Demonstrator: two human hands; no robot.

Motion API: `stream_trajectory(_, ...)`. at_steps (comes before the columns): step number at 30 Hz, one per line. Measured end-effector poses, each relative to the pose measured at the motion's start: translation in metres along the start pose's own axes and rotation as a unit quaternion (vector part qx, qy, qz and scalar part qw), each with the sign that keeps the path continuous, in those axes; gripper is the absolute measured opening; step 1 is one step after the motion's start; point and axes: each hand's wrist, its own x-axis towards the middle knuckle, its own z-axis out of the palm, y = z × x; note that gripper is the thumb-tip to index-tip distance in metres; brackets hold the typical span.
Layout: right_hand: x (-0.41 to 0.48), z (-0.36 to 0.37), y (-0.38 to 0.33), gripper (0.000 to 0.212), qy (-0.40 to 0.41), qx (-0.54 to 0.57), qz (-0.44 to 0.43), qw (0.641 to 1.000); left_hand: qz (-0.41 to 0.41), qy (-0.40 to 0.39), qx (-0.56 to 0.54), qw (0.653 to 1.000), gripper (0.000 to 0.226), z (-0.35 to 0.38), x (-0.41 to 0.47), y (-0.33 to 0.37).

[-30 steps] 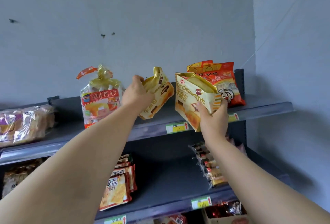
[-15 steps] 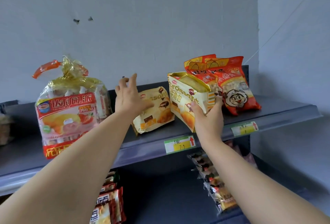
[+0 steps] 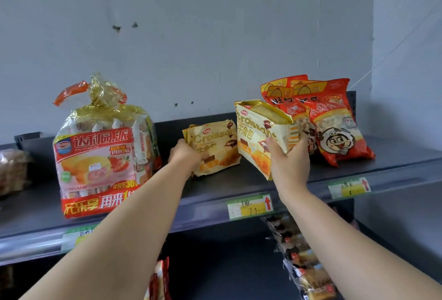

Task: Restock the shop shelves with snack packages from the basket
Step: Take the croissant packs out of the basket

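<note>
Two cream-yellow croissant packs are at the middle of the dark top shelf (image 3: 215, 187). The left croissant pack (image 3: 216, 147) leans back on the shelf, and my left hand (image 3: 185, 155) grips its lower left corner. The right croissant pack (image 3: 259, 132) stands upright and tilted at the shelf's front edge, held from below by my right hand (image 3: 288, 160). The basket is out of view.
A large pink-and-red pie bag (image 3: 100, 153) stands left of my left arm. Red-orange snack bags (image 3: 325, 122) lean against the back right. A bread bag (image 3: 12, 170) lies far left. Price tags (image 3: 250, 206) line the shelf edge; more packs (image 3: 303, 261) sit on the shelf below.
My left hand was open above the left croissant pack and has come down to grip its corner. The right pack has stayed in my right hand. The camera moved closer.
</note>
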Motion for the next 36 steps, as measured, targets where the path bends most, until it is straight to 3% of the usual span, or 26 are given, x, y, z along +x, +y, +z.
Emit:
stream_trajectory(4, 0.017, -0.008, 0.013, 0.048, -0.079, 0.056, 0.042, 0.994, -0.017, 0.003, -0.050, 0.999, 0.051, 0.011, 0.031, 0.006)
stream_trajectory(7, 0.028, -0.009, 0.021, 0.053, -0.134, 0.093, 0.085, 0.983, -0.036, 0.003, -0.068, 0.997, 0.057, 0.024, 0.054, 0.013)
stream_trajectory(11, 0.047, 0.000, 0.027, 0.058, -0.211, 0.047, 0.094, 0.972, -0.055, -0.002, -0.095, 0.994, 0.063, 0.044, 0.079, 0.019)
stream_trajectory(15, 0.066, 0.017, 0.029, 0.068, -0.237, -0.055, 0.103, 0.964, -0.072, -0.002, -0.163, 0.984, 0.060, 0.054, 0.088, 0.019)
stream_trajectory(17, 0.075, 0.027, 0.027, 0.079, -0.193, -0.191, 0.066, 0.960, -0.069, 0.017, -0.218, 0.973, 0.064, 0.051, 0.086, 0.017)
stream_trajectory(19, 0.079, 0.036, 0.022, 0.088, -0.150, -0.326, 0.025, 0.933, -0.070, 0.044, -0.240, 0.967, 0.071, 0.047, 0.085, 0.014)
stream_trajectory(21, 0.080, 0.047, 0.016, 0.090, -0.148, -0.365, 0.019, 0.919, -0.084, 0.003, -0.245, 0.966, 0.065, 0.036, 0.067, 0.016)
stream_trajectory(23, 0.080, 0.058, 0.013, 0.089, -0.155, -0.373, 0.016, 0.915, -0.088, -0.099, -0.254, 0.958, 0.050, 0.028, 0.049, 0.020)
stream_trajectory(25, 0.077, 0.064, 0.010, 0.087, -0.157, -0.372, 0.009, 0.915, -0.054, -0.160, -0.218, 0.961, 0.034, 0.027, 0.040, 0.018)
stream_trajectory(28, 0.072, 0.069, 0.009, 0.090, -0.192, -0.373, 0.035, 0.907, -0.019, -0.133, -0.133, 0.982, 0.029, 0.031, 0.041, 0.013)
stream_trajectory(33, 0.052, 0.071, 0.015, 0.102, -0.225, -0.398, 0.031, 0.889, -0.008, -0.039, -0.041, 0.998, 0.080, 0.042, 0.032, 0.021)
stream_trajectory(36, 0.039, 0.057, 0.010, 0.079, -0.230, -0.422, -0.018, 0.877, 0.051, 0.019, 0.011, 0.998, 0.077, 0.039, 0.013, 0.024)
